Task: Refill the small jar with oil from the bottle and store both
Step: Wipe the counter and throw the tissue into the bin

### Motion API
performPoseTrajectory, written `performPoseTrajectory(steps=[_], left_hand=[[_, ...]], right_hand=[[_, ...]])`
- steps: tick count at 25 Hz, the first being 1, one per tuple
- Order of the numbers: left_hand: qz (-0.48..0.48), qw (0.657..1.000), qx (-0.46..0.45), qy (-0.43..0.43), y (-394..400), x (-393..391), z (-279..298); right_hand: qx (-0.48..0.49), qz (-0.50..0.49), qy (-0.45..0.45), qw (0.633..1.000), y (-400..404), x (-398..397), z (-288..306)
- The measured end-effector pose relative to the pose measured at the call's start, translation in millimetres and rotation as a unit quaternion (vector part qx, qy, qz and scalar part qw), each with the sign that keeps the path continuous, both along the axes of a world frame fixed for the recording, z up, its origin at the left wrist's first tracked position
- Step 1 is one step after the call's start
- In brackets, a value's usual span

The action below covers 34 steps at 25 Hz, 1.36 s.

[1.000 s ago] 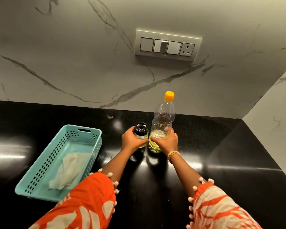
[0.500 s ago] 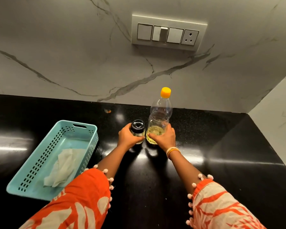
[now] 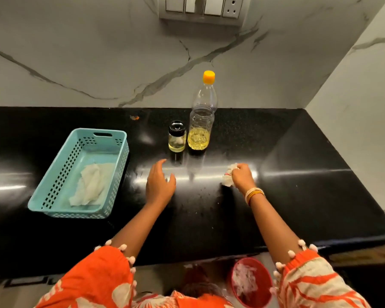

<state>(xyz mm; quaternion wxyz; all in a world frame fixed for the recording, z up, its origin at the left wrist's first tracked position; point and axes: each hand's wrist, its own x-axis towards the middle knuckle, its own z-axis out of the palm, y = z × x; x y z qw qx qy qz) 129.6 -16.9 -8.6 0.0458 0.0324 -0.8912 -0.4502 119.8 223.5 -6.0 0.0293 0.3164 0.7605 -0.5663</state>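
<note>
At the counter's back edge, against the wall:

1. Jar: upright, black lid on, oil inside; just left of the bottle, apparently parked clear of wiping.
2. Bottle: upright, orange cap on, oil low; free of both hands.
3. Right hand: fingers curled round a crumpled tissue, low over the counter, likely mopping drips.
4. Left hand: fingers relaxed, holding nothing, near the jar.
5. Basket: teal, left, lined with tissue; probable storage spot.
6. Red bin: below the counter edge, holding tissue scraps.
</note>
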Motion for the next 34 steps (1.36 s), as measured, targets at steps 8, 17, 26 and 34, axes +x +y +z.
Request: performPoseTrajectory(steps=[8,17,26,34], left_hand=[[-0.128,0.973,-0.179,0.069,-39,66,-26],[-0.134,0.943,-0.304,-0.001,-54,111,-44],[-0.056,0.955,-0.292,0.012,-51,116,-50],[0.013,0.958,-0.286,0.022,-61,125,-55]], right_hand=[[0.167,-0.062,0.091,0.980,-21,102,-1],[0.373,-0.048,0.180,0.909,-53,146,-16],[0.436,0.123,0.024,0.891,-100,165,-49],[0.401,0.469,0.139,0.774,-150,128,-39]])
